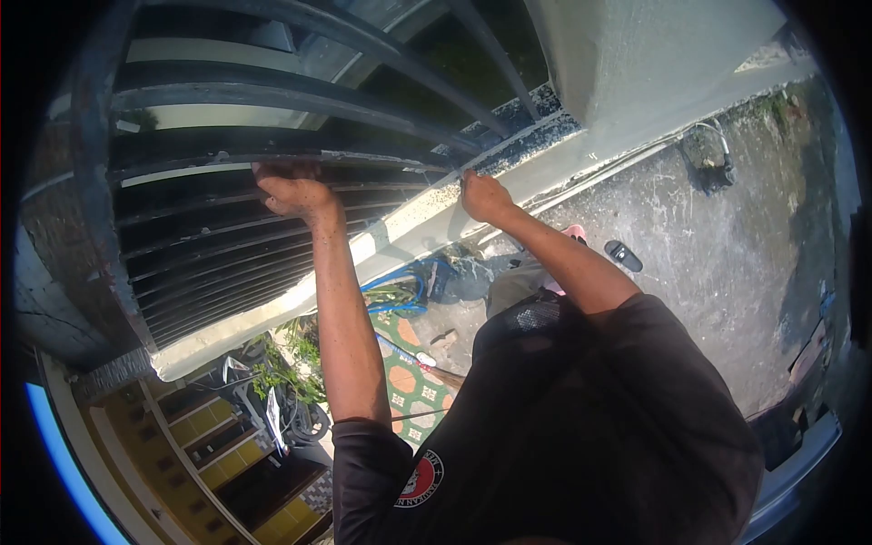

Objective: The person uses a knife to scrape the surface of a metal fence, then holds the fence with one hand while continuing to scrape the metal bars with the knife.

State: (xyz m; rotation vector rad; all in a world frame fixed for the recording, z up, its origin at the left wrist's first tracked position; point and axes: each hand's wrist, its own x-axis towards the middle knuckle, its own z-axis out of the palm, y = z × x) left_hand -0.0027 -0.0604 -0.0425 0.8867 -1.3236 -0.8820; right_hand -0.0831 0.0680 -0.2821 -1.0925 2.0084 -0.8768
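Note:
A grille of dark metal bars (300,102) stands before me, with peeling paint in patches. My left hand (297,193) is wrapped round one of its bars, and the fingers go partly out of sight behind it. Farther right, my right hand (488,197) is closed in a fist where the bars meet the white ledge (407,211). Whatever is inside that fist is hidden by the fingers. The ledge top near my right hand is speckled and flaked.
Below lie a black sandal (623,256), a blue hose (420,289) and patterned green tiles (409,363). A dark bucket (707,162) stands on the concrete floor (677,232). A motorcycle (277,409) and leafy plants (292,359) are at lower left.

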